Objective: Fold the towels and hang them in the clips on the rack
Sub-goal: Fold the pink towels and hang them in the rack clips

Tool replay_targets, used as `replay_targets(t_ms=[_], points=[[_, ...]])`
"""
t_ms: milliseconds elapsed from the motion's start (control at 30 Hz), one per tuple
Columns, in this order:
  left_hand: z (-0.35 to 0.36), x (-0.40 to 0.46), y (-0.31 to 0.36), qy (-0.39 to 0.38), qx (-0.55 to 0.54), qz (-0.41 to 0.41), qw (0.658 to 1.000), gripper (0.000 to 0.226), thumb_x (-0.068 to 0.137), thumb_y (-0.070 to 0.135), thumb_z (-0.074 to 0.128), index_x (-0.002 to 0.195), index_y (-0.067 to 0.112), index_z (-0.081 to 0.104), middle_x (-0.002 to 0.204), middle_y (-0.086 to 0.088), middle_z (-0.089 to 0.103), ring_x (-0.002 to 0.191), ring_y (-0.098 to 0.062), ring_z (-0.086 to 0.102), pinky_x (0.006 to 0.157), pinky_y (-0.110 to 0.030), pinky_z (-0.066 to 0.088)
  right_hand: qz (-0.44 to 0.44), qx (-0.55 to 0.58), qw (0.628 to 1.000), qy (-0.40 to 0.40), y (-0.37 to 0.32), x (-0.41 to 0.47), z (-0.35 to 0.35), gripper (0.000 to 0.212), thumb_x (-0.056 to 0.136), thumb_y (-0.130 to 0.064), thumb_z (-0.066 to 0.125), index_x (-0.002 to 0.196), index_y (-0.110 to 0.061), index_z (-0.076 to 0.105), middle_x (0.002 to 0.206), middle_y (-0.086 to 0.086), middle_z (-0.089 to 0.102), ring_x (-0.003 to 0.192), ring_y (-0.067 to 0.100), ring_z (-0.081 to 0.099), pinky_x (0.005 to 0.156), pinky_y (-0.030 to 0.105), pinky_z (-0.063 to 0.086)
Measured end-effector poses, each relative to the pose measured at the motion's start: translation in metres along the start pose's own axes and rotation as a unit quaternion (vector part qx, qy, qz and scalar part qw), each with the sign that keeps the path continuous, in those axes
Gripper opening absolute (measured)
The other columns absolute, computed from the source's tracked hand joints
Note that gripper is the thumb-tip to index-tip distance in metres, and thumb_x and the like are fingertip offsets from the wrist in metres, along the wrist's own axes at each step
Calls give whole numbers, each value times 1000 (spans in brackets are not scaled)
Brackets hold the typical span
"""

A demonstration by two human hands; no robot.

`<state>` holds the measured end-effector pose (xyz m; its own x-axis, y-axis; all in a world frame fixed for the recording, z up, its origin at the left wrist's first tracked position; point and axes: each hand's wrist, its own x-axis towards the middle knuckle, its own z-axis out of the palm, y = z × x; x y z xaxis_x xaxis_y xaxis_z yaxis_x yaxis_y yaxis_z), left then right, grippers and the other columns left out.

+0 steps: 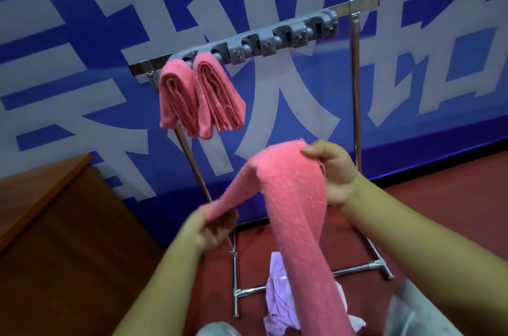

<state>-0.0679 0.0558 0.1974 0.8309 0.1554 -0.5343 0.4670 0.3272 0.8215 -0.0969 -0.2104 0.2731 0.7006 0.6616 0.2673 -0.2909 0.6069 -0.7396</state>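
At the far left a brown wooden table (41, 198) juts into view, its corner close to the blue wall banner (82, 19) with large pale characters. Just right of it stands the chrome rack (356, 82), its top bar slanting up to the right and carrying a grey clip strip (275, 38). Two folded pink towels hang from the leftmost clips: the left folded towel (173, 99) and the right folded towel (217, 99) hang side by side, touching, their lower ends well above the hands.

Lower down, the left hand (209, 228) pinches one end of a loose pink towel (297, 198) between thumb and curled fingers, the cloth emerging from the top of the fist. From there the towel rises diagonally up to the right to a peak, where the right hand (332, 170) grips its upper edge, thumb on the near face and fingers curled behind. So the towel spans between both hands, with the right hand higher than the left and further from the body. Below the right hand's grip, the rest of the towel drops in a long narrow band toward the bottom edge of the view, passing in front of the rack's base bars.

On the red floor (439, 198) inside the rack's base lies a crumpled lilac towel (277, 300), partly hidden behind the hanging pink band. Grey trouser legs (412, 313) show at the bottom right.
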Motion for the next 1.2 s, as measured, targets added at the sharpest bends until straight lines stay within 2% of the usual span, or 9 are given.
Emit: replay_targets(t_ms=[67, 200, 333, 500, 567, 700, 967, 1100, 1200], points=[[0, 1, -36, -29, 48, -33, 998, 38, 91, 15, 42, 72, 2, 73, 68, -18, 72, 59, -27, 71, 72, -38, 57, 15, 33, 999, 26, -6, 7, 4, 32, 87, -14, 43, 100, -1, 70, 93, 9, 73, 90, 20, 68, 86, 29, 50], [9, 2, -72, -87, 90, -90, 988, 51, 98, 38, 35, 72, 4, 64, 52, -11, 66, 45, -22, 66, 44, -27, 55, 12, 63, 997, 45, -4, 17, 7, 30, 82, -19, 46, 82, -9, 74, 77, 1, 72, 73, 13, 67, 74, 25, 52], [19, -2, -55, -140, 107, -52, 983, 67, 89, 64, 34, 62, 13, 66, 54, -6, 64, 47, -18, 62, 56, -26, 52, 5, 94, 994, 62, -6, 22, 14, 19, 77, -16, 53, 74, -9, 70, 67, 1, 66, 62, 13, 61, 68, 23, 50], [30, -32, 1, -121, 164, 154, 967, 96, 63, 85, 42, 116, 8, 62, 101, -13, 72, 94, -28, 68, 94, -46, 46, -15, 153, 984, 88, -14, 26, 23, 13, 73, -14, 58, 76, -5, 67, 62, 2, 61, 54, 14, 56, 60, 22, 48], [39, -58, 18, -90, 110, 292, 946, 77, 72, 76, 47, 108, 10, 64, 99, -8, 73, 96, -25, 67, 102, -50, 42, -11, 149, 985, 89, -17, 28, 29, 15, 74, -15, 58, 79, -4, 68, 64, 2, 61, 57, 14, 56, 63, 23, 48], [53, -108, 40, -74, 73, 499, 860, 34, 78, 55, 55, 86, 23, 64, 80, 10, 72, 81, -7, 65, 81, -24, 52, -7, 132, 988, 75, -15, 31, 35, 31, 86, -23, 41, 89, -6, 67, 75, 2, 65, 70, 15, 60, 73, 28, 49], [55, -121, 45, -322, 128, 287, 893, 87, 45, 59, 84, 114, 12, 61, 104, -7, 72, 96, -22, 69, 76, -30, 56, -8, 105, 994, 17, -10, 24, 48, 37, 71, -19, 66, 106, -11, 56, 97, 4, 52, 91, 18, 49, 91, 32, 39], [54, -121, 39, -284, 221, 300, 883, 73, 42, 68, 79, 96, 20, 72, 100, -8, 73, 93, -25, 70, 79, -34, 56, -37, 81, 996, 25, -10, 19, 54, 21, 73, -16, 62, 89, -8, 72, 88, 7, 67, 86, 20, 63, 86, 34, 51], [65, -127, 39, -130, 271, 400, 866, 61, 50, 70, 74, 95, 31, 62, 100, 6, 71, 89, -1, 67, 74, -18, 51, -57, 98, 993, 14, -12, 19, 58, 43, 76, -24, 56, 113, -3, 58, 108, 14, 56, 100, 25, 54, 94, 37, 45]])
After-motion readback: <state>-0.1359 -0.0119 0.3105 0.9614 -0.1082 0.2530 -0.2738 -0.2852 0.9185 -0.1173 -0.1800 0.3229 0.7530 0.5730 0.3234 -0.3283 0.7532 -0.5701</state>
